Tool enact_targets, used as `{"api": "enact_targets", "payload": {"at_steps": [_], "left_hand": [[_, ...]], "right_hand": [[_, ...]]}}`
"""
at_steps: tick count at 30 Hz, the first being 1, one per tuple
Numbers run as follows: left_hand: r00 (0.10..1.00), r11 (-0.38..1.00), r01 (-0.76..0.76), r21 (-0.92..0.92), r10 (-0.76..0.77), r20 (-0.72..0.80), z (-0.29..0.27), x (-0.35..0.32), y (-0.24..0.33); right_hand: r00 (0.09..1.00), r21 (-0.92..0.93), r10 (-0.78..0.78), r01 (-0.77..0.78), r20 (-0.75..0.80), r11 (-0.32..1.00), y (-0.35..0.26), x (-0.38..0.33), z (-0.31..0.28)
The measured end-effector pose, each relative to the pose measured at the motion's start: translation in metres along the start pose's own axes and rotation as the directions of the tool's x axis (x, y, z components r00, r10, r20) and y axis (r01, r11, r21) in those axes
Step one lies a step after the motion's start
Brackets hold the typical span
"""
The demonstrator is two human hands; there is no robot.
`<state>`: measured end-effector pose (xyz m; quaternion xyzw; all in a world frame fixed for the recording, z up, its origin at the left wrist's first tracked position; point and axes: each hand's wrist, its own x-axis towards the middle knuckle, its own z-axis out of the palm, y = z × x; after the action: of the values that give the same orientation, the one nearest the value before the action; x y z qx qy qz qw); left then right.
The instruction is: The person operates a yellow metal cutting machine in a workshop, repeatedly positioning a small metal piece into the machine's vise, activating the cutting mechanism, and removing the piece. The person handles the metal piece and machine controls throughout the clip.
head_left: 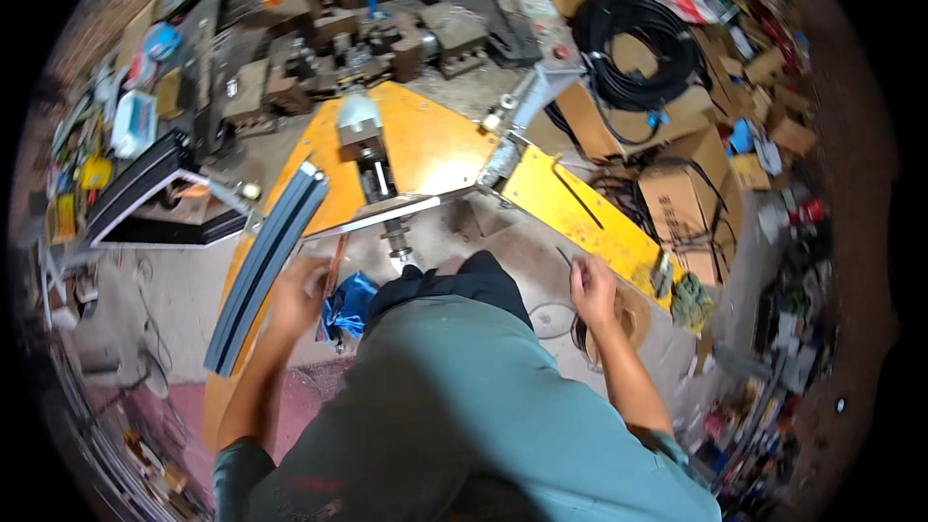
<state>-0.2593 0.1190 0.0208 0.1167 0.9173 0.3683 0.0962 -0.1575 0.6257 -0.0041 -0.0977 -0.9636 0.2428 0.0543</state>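
The left hand [302, 292], toward eight o'clock from the middle of the view, is motion-blurred; its fingers look bent, but I cannot tell how far they open, whether they hold anything, or whether they touch the grey profile [266, 271] just beside them. At four o'clock, the right hand [593, 292] has its fingers loosely curled, and what lies inside the curl cannot be made out. The right forearm partly covers a brown coil [633, 319], and the green shirt [454, 406] blocks the floor at six o'clock. The profile lies at nine o'clock over the left edge of the orange table [435, 130], slanting from ten down to eight: long, straight and blue-grey, with a dark channel running lengthwise and a pale upper end. Blur hides its finer edges.
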Motion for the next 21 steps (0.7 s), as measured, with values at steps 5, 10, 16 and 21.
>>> {"api": "enact_targets", "payload": {"at_steps": [5,10,16,21], "left_hand": [[0.955,0.983,-0.157,0.093,0.175,-0.241,-0.029,0.066,0.03],[0.945,0.983,-0.069,0.172,0.119,-0.304,-0.02,0.062,0.029],[0.939,0.948,0.095,0.303,0.016,-0.345,0.0,0.027,0.009],[0.894,0.917,0.184,0.354,-0.007,-0.448,-0.019,0.038,-0.003]], "right_hand": [[0.959,-0.176,-0.213,0.18,-0.188,0.968,-0.006,0.073,-0.006],[0.991,-0.143,-0.127,0.121,-0.032,0.982,0.021,0.089,0.006],[0.988,-0.043,-0.151,0.153,0.041,0.987,0.038,0.087,-0.011],[0.996,-0.003,-0.092,0.092,-0.001,0.996,0.03,0.105,-0.013]]}}
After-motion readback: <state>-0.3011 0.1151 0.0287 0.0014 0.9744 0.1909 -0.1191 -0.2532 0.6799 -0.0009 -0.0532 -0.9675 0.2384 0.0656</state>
